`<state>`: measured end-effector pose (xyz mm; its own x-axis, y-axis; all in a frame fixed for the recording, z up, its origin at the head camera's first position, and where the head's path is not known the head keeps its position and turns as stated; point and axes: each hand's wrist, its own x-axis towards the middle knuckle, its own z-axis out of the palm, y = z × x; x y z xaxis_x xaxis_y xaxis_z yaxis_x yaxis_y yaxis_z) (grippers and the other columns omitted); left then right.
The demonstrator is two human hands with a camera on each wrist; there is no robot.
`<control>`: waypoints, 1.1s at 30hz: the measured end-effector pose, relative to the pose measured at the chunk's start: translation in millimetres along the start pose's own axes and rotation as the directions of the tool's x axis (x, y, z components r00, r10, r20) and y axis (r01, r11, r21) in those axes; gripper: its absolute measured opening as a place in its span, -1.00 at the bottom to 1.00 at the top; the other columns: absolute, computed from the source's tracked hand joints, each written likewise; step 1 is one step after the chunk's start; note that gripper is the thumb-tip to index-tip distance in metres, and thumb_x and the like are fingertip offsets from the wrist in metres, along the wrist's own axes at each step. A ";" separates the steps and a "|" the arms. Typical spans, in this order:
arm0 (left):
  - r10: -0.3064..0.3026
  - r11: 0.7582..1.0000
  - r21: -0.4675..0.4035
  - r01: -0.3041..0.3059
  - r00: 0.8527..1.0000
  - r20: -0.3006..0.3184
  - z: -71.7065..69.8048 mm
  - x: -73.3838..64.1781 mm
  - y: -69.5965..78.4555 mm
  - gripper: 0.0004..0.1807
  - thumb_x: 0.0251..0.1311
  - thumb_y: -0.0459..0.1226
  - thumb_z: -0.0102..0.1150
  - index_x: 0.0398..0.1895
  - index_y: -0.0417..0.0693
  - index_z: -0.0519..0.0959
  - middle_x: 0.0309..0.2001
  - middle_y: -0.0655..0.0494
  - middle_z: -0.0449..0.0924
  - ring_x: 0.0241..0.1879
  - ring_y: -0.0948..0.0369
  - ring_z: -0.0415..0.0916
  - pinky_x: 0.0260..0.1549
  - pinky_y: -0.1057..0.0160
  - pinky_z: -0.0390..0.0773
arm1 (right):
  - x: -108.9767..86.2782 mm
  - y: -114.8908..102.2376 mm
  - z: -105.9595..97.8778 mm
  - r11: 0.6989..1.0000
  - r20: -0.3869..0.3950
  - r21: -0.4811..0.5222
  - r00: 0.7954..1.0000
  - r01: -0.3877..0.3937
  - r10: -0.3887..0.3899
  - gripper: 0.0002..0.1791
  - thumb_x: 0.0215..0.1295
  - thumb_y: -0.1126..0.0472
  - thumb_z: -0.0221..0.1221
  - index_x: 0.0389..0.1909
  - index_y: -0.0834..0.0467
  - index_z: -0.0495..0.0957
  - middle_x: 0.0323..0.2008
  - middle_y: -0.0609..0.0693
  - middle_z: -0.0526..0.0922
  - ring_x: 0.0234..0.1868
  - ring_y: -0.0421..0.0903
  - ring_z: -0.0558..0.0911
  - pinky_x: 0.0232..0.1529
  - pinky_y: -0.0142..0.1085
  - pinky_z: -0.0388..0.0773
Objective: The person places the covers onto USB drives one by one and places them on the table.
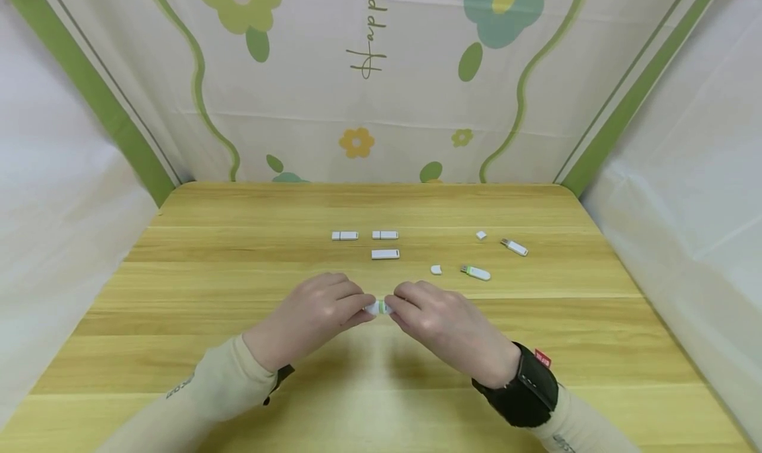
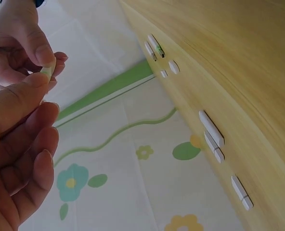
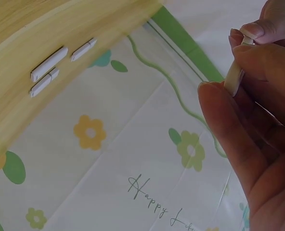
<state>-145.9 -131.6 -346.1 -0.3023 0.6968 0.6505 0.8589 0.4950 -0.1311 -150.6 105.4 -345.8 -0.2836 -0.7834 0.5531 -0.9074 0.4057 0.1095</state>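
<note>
A white USB stick with a green band (image 1: 381,307) is held between both hands, above the near part of the table. My left hand (image 1: 324,311) pinches its left end between thumb and fingers. The right hand (image 1: 443,324) grips its other end, and the fingertips of both hands almost meet. Most of the stick is hidden by fingers; part of its pale body (image 3: 234,78) shows in the right wrist view. Beyond the right hand lie an uncapped green-banded USB stick (image 1: 476,273) and a loose white cap (image 1: 436,270).
Farther back on the wooden table (image 1: 238,241) lie white capped sticks (image 1: 345,236), (image 1: 385,235) and a wider white stick (image 1: 385,254). To the right are another uncapped stick (image 1: 514,247) and a small cap (image 1: 481,235). A flowered cloth (image 1: 417,96) hangs behind the table.
</note>
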 end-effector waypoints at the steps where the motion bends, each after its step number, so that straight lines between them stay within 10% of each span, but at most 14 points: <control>1: 0.002 1.000 0.001 -0.002 1.000 0.001 0.0 0.1 0.1 -0.80 0.00 -0.28 0.51 -0.37 -0.14 0.67 -0.45 0.19 0.61 -0.48 0.28 0.48 -0.46 0.49 0.48 | 0.3 -0.1 0.1 1.000 0.002 -0.001 1.000 0.002 -0.002 -0.74 0.11 0.36 0.42 -0.18 0.25 0.62 -0.28 -0.04 0.54 -0.33 -0.18 0.54 -0.35 -0.48 0.57; 33: -0.013 0.999 -0.035 0.013 1.000 0.007 -9.0 3.2 -0.7 -0.73 -0.11 -0.39 0.55 -0.32 -0.25 0.67 -0.44 0.12 0.62 -0.47 0.26 0.53 -0.43 0.45 0.56 | 4.4 4.0 1.4 0.998 -0.072 -0.014 0.996 0.055 -0.056 -0.85 0.27 0.38 0.28 -0.17 0.32 0.61 -0.28 0.01 0.54 -0.28 -0.13 0.58 -0.26 -0.44 0.60</control>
<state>-143.8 -134.4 -337.2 -0.3160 0.6941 0.6468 0.8689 0.4855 -0.0965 -155.9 102.9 -344.1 -0.2091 -0.7690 0.6040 -0.9174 0.3682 0.1511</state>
